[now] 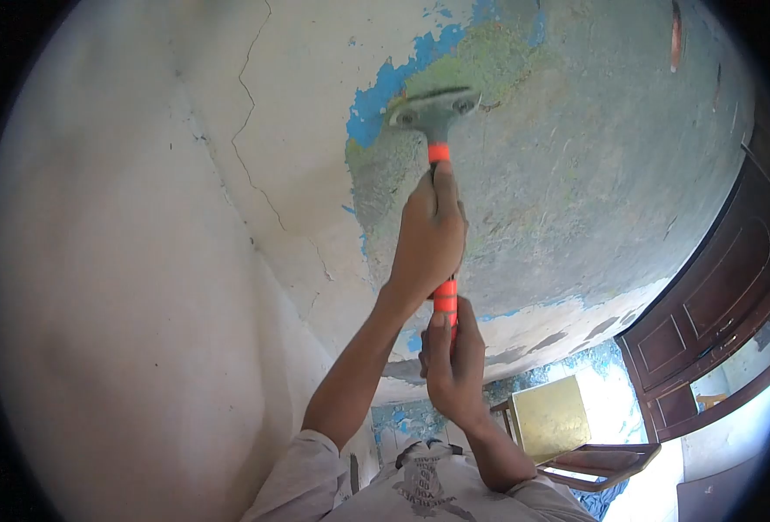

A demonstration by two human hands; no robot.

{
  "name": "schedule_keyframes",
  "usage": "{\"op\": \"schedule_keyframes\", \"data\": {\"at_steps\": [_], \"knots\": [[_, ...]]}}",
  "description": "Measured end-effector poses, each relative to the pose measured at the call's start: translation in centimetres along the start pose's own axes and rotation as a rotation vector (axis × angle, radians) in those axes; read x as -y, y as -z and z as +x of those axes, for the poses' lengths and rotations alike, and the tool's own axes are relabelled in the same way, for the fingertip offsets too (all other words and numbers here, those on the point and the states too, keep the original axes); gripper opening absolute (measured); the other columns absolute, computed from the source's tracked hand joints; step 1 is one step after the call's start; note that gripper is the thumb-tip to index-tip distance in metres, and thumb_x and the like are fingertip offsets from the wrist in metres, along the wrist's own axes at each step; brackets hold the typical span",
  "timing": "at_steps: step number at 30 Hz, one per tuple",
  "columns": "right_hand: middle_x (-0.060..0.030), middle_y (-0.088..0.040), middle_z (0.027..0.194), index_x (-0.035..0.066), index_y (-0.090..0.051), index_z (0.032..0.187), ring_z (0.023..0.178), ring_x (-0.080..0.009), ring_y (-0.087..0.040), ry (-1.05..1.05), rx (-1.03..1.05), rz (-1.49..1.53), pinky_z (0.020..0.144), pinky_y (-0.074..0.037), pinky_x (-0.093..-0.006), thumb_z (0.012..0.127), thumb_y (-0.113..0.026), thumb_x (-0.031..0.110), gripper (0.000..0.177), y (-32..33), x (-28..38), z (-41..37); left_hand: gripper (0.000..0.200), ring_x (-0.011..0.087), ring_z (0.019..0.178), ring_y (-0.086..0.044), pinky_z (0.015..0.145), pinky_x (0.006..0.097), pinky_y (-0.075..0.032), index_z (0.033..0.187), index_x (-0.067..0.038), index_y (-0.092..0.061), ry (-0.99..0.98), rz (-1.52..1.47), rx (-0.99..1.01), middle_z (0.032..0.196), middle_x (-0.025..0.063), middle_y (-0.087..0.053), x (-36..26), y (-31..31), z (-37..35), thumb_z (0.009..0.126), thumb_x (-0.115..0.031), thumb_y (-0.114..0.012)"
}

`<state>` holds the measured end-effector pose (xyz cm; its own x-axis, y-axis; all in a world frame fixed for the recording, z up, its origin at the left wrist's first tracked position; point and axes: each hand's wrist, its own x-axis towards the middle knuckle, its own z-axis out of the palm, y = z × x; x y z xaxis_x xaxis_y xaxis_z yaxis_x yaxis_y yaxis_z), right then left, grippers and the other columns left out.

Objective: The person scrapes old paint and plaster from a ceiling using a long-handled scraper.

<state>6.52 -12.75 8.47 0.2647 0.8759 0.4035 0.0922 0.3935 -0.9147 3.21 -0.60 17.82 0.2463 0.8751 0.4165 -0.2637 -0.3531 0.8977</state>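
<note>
A long-handled scraper (438, 117) with a grey head and an orange-and-black handle is held upright against the wall. Its wide blade lies at the edge of a blue and green paint patch (376, 100). My left hand (431, 228) is wrapped round the upper handle, just below the head. Lower down, my right hand (454, 361) grips the orange end of the handle. Grey bare plaster (576, 174) spreads right of the blade, and off-white paint (315, 104) covers the wall to the left.
A thin crack (244, 113) runs down the pale wall. At the lower right are a chair with a yellowish panel (552, 419), dark wooden cabinet doors (707, 304) and a floor littered with blue flakes (411, 419). The wall corner lies left.
</note>
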Motion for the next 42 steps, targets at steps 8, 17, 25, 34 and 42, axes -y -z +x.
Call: {"op": "schedule_keyframes", "data": {"at_steps": [8,17,25,34,42], "knots": [[0.0026,-0.049,0.068,-0.001,-0.048,0.126,0.052,-0.0022,-0.043,-0.017,0.015,0.005,0.045,-0.037,-0.0207,0.109,-0.043,0.032,0.038,0.0,-0.2,-0.7,0.044,0.0084,0.036,-0.027,0.031,0.0285,-0.025,0.085,-0.010,-0.039,0.025,-0.042,0.015,0.054,-0.0040,-0.028,0.2,0.2,-0.5,0.108,-0.047,-0.038],[0.0040,-0.046,0.065,-0.001,-0.048,0.126,0.052,-0.0019,-0.041,-0.028,0.008,0.011,0.045,-0.035,-0.0209,0.109,-0.042,0.033,0.039,0.1,-0.7,-0.7,0.043,0.0078,0.036,-0.027,0.030,0.0285,-0.026,0.086,-0.009,-0.040,0.011,0.000,-0.008,0.053,-0.0039,-0.028,0.8,0.0,-0.5,0.109,-0.045,-0.037],[0.0041,-0.046,0.065,-0.001,-0.048,0.125,0.051,-0.0023,-0.041,-0.038,0.018,0.037,0.046,-0.035,-0.0206,0.110,-0.041,0.032,0.037,0.0,-0.9,-0.6,0.044,0.0074,0.036,-0.028,0.030,0.0281,-0.026,0.086,-0.010,-0.040,0.025,-0.018,-0.002,0.054,-0.0039,-0.030,1.4,0.1,-0.9,0.109,-0.047,-0.037],[-0.0068,-0.063,0.079,-0.002,-0.053,0.123,0.072,-0.0131,-0.060,-0.221,0.271,0.123,0.066,-0.050,-0.0288,0.107,-0.048,0.029,0.036,4.7,-4.8,0.5,0.044,0.0125,0.060,-0.048,0.060,0.0303,-0.044,0.089,-0.005,-0.045,0.084,-0.042,-0.015,0.067,0.0023,-0.047,5.3,3.1,-4.3,0.111,-0.041,-0.033],[-0.0154,-0.068,0.113,-0.002,-0.061,0.123,0.104,-0.0216,-0.064,0.204,0.106,-0.081,0.089,-0.050,-0.0369,0.104,-0.053,0.022,0.032,4.1,-3.2,6.2,0.039,0.0106,0.061,-0.046,0.057,0.0297,-0.040,0.095,-0.003,-0.050,0.266,0.059,-0.053,0.071,0.0012,-0.050,7.3,3.9,-10.1,0.111,-0.036,-0.037]]}}
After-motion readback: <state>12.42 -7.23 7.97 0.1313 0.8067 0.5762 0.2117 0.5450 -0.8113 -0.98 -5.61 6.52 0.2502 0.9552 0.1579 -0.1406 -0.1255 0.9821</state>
